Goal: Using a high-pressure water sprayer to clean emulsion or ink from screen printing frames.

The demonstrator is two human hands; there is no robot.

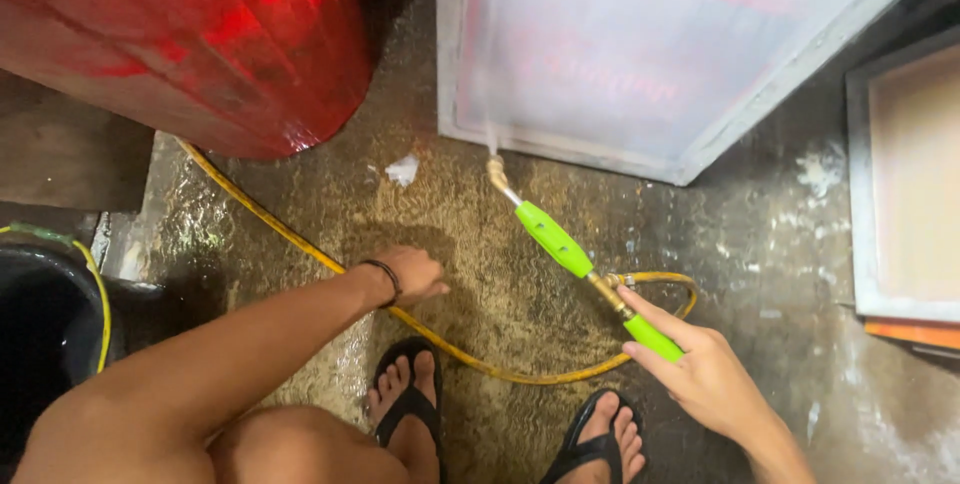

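I count one spray gun, one yellow hose, two framed screens, one red drum, one black tub, two hands and two feet in black flip-flops.

I take the gun as my landmark. It lies near the middle of the view, slanting up and left over the wet concrete floor. It has a bright green body in two sections, joined by a brass fitting, and a thin brass nozzle at its upper end. A fine jet leaves the nozzle and strikes the big screen just above it, whose pale mesh shows faded pink staining inside a light frame. The second screen leans well to the right of the gun, its mesh cream-coloured.

My right hand grips the gun's lower green handle, fingers curled around it with the index finger stretched along the brass fitting. My left hand sits left of the gun, fingers loosely bent and empty, just above the hose; I cannot tell whether it touches it. A dark band circles that wrist.

The hose loops from the gun's fitting, curves below it past my feet, and runs up and left toward the drum. The tub sits far left of the gun.
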